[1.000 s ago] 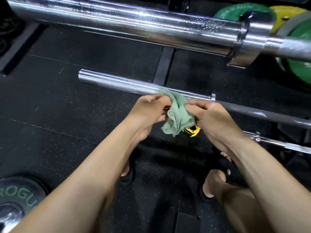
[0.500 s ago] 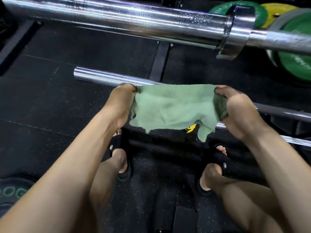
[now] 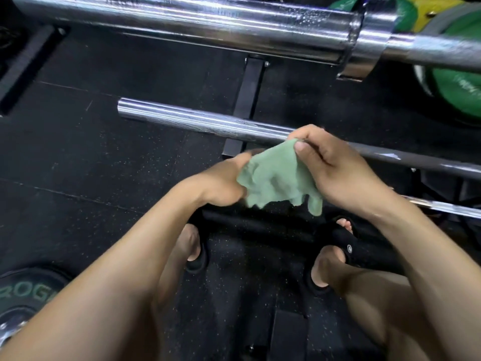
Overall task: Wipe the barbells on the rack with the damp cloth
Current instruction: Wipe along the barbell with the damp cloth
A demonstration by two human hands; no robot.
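Green cloth (image 3: 276, 178) is hanging bunched between both hands, in front of the middle barbell (image 3: 208, 122) and clear of it — I am seeing no contact between fabric and steel. The right hand (image 3: 335, 170) is pinching the cloth's upper corner, thumb on top and fingers curled behind, just beside the point where that bar's chrome sleeve is giving way to its darker shaft. The left hand (image 3: 221, 183) is sitting lower and is blurred; its fingers are curling into the cloth's left edge and gripping it, though I cannot tell exactly how they are lying. Loose flaps of the cloth are dangling below both hands.

Above them, the top barbell (image 3: 182, 19) is running across the whole view, its thick chrome sleeve speckled with droplets near the collar (image 3: 361, 40). A third, thinner bar (image 3: 453, 211) is showing low on the right, partly behind the right forearm. A black rack upright (image 3: 251, 92) is standing between the top two bars.

Green and yellow plates (image 3: 458, 82) are leaning at the upper right, and a black plate (image 3: 23, 295) with green lettering is lying at the lower left on the speckled rubber floor (image 3: 104, 178). Two feet in black sandals (image 3: 348, 250) are planted below the hands — I am viewing all this from the head camera.
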